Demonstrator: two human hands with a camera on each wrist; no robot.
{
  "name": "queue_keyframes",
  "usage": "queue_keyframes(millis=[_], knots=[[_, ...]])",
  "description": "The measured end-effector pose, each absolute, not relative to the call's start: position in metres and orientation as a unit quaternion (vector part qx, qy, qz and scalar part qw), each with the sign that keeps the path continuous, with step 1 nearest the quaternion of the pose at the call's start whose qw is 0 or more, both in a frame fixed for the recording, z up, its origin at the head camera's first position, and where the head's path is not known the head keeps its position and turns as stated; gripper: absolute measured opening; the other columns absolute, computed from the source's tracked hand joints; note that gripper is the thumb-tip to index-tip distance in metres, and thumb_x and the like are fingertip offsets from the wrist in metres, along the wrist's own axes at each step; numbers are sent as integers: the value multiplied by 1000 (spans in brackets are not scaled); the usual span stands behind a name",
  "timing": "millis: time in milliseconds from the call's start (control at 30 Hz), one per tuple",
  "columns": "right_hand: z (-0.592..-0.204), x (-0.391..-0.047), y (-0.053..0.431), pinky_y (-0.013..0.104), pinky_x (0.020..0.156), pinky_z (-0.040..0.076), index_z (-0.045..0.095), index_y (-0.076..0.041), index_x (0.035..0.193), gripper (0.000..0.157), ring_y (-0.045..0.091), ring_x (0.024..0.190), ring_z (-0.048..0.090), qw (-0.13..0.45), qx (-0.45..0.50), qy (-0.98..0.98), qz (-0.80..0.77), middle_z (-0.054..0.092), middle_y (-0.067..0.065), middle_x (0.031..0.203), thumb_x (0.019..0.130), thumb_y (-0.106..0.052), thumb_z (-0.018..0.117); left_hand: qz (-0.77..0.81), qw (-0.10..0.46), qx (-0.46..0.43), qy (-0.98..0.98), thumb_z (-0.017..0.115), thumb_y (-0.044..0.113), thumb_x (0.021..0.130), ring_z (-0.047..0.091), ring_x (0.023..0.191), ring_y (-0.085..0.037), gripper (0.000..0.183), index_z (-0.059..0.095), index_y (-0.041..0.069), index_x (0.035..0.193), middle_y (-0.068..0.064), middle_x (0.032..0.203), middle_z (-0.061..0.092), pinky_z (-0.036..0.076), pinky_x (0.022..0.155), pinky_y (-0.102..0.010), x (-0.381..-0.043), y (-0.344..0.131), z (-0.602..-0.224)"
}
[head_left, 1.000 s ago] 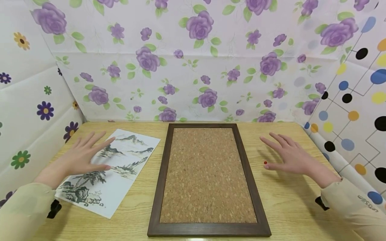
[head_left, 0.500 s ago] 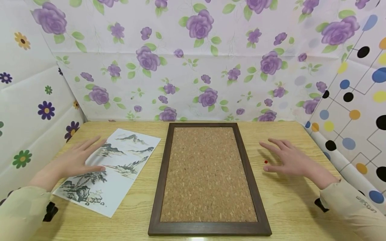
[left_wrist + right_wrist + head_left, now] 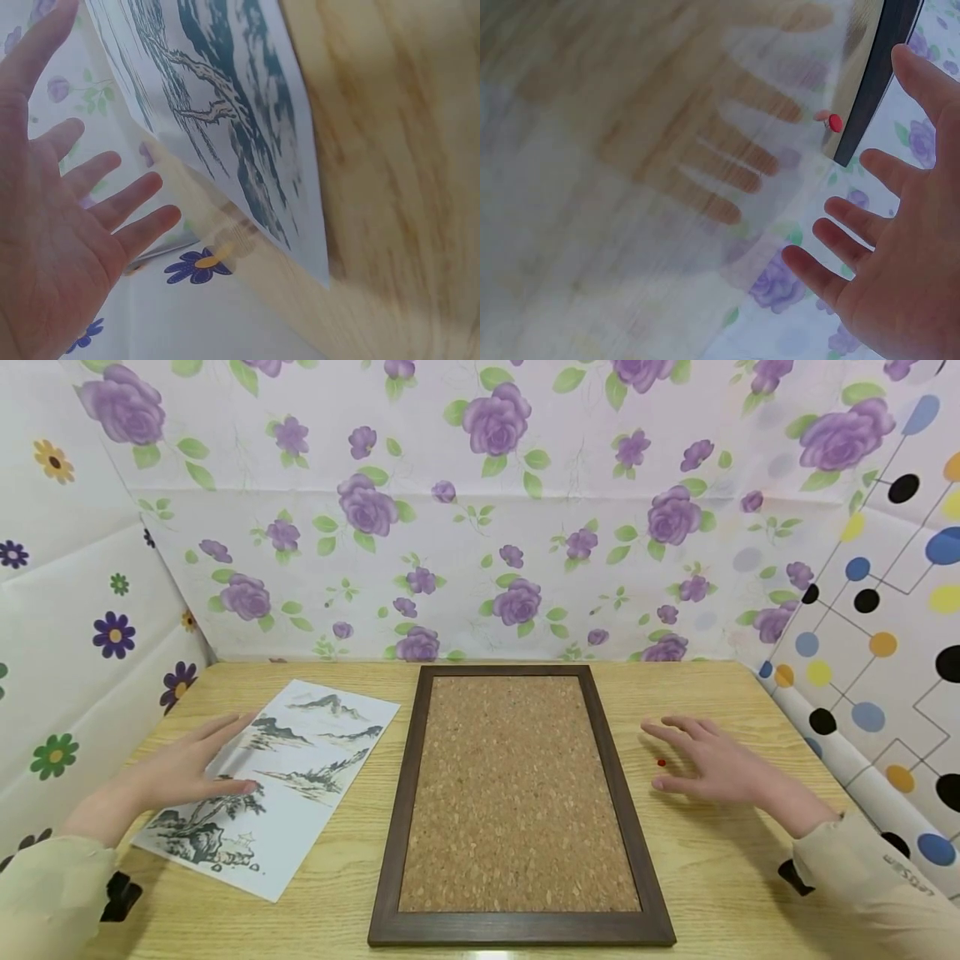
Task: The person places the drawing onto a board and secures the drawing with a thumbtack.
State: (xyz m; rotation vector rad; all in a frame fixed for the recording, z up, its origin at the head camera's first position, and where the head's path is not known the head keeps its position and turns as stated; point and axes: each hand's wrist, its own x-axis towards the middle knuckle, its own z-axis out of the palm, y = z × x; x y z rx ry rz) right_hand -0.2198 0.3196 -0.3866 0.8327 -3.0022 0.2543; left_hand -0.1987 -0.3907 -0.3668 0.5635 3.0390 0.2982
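My left hand (image 3: 183, 768) hovers over the left part of a white sheet with an ink landscape painting (image 3: 300, 827), fingers spread and holding nothing. In the left wrist view the painting (image 3: 225, 97) lies just past the spread fingers. A cork board (image 3: 517, 793) in a dark brown frame lies flat at the middle of the table. To its right, my right hand (image 3: 720, 768) is held above the table with fingers apart and nothing in it. A small red push pin (image 3: 662, 762) stands between thumb and forefinger, untouched; the right wrist view shows the red pin (image 3: 835, 123) near the frame's dark edge.
The light wooden table (image 3: 345, 893) carries the sheet, the board and the pin. A back wall cloth with purple roses (image 3: 517, 602) rises at the far edge. Patterned cloths also stand at the left, with daisies (image 3: 114, 635), and at the right, with coloured dots (image 3: 868, 717).
My left hand has drawn back slightly toward the lower left, uncovering more of the painting. The right hand has sunk a little. Sheet, board and pin stay in place.
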Motion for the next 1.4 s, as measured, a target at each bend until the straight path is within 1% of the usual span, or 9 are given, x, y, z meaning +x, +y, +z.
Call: queue_keyframes(millis=[300, 400, 533, 667, 767, 867, 967, 1200, 1400], knots=[[-391, -217, 316, 65, 97, 44, 41, -13, 151, 79, 43, 127, 48, 11, 275, -957, 90, 51, 21, 141, 89, -56, 65, 99, 16, 177, 979, 77, 50, 80, 39, 127, -61, 106, 18, 9, 159, -37, 149, 33, 36, 91, -80, -197, -396, -371], [-392, -217, 316, 65, 100, 42, 42, -13, 151, 79, 40, 124, 50, 12, 276, -956, 96, 53, 19, 139, 89, -55, 65, 103, 18, 175, 979, 78, 49, 79, 40, 125, -62, 106, 20, 8, 158, -38, 147, 34, 37, 90, -79, -196, -399, -373], [-394, -217, 316, 67, 106, 36, 43, -12, 150, 78, 41, 124, 51, 9, 271, -956, 114, 54, 19, 137, 89, -55, 66, 108, 23, 169, 979, 79, 49, 79, 42, 122, -64, 106, 21, 8, 158, -41, 144, 36, 41, 87, -77, -195, -402, -376], [-395, -217, 316, 64, 101, 41, 44, -11, 149, 79, 41, 123, 52, 8, 266, -956, 120, 55, 19, 135, 88, -55, 67, 119, 30, 163, 979, 79, 49, 79, 43, 121, -65, 107, 20, 7, 158, -42, 143, 36, 41, 87, -76, -194, -404, -378], [-396, -217, 316, 56, 93, 48, 46, -9, 148, 78, 36, 118, 54, 14, 270, -956, 115, 57, 16, 131, 88, -55, 67, 126, 37, 157, 979, 79, 49, 79, 42, 122, -65, 108, 20, 5, 157, -43, 142, 37, 41, 89, -76, -194, -404, -378], [-397, -217, 315, 47, 86, 50, 50, -7, 144, 75, 29, 111, 56, 22, 274, -955, 113, 60, 11, 123, 88, -53, 68, 126, 43, 152, 979, 79, 50, 78, 42, 121, -65, 108, 21, 3, 157, -44, 140, 39, 42, 88, -75, -195, -404, -378], [-397, -216, 316, 42, 81, 49, 55, -7, 140, 69, 24, 106, 56, 26, 277, -954, 114, 60, 7, 118, 88, -51, 69, 124, 46, 148, 980, 79, 51, 78, 48, 117, -62, 109, 23, -1, 155, -43, 135, 43, 45, 87, -71, -196, -404, -379], [-396, -214, 317, 46, 83, 51, 58, -5, 136, 67, 28, 107, 58, 19, 274, -955, 114, 59, 12, 119, 87, -50, 70, 128, 53, 139, 981, 81, 48, 77, 58, 107, -51, 111, 22, -12, 151, -41, 129, 45, 52, 85, -62, -196, -404, -382], [-399, -216, 318, 47, 84, 51, 60, -5, 134, 63, 27, 105, 57, 21, 275, -952, 131, 59, 11, 117, 87, -46, 72, 125, 57, 121, 983, 81, 46, 77, 56, 104, -49, 110, 26, -18, 147, -42, 126, 46, 49, 85, -64, -195, -403, -382]])
